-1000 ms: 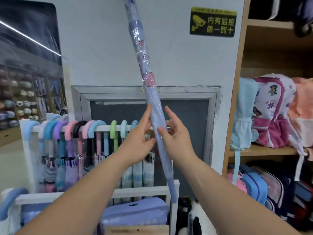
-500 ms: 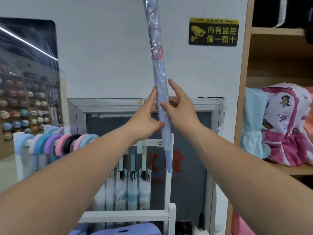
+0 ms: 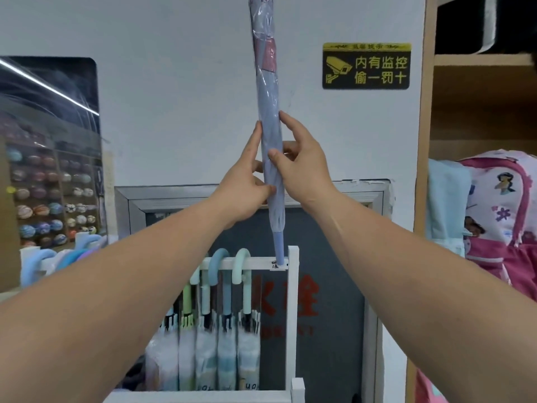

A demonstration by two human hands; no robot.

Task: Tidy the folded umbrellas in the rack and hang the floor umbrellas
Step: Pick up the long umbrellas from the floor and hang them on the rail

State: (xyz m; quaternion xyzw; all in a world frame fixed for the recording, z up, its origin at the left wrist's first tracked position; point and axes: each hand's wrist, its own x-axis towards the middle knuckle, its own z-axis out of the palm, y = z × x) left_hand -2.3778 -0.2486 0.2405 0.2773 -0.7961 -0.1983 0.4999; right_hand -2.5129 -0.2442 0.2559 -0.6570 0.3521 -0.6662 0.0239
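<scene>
White wall point(image 3: 174, 82) behind, rack point(image 3: 293, 301) below. Umbrella point(image 3: 268, 112) now upright and tip down. A second ago it leaned left with the tip near the rack's bottom bar. Tip now level with the rail's point(image 3: 255, 260) right end; contact unclear. Left hand point(image 3: 247, 187) and right hand point(image 3: 302, 170) each pinch the lower shaft, forefingers laid along it. Handle out of view above. Lifted for hanging, likely; not yet hooked.
</scene>
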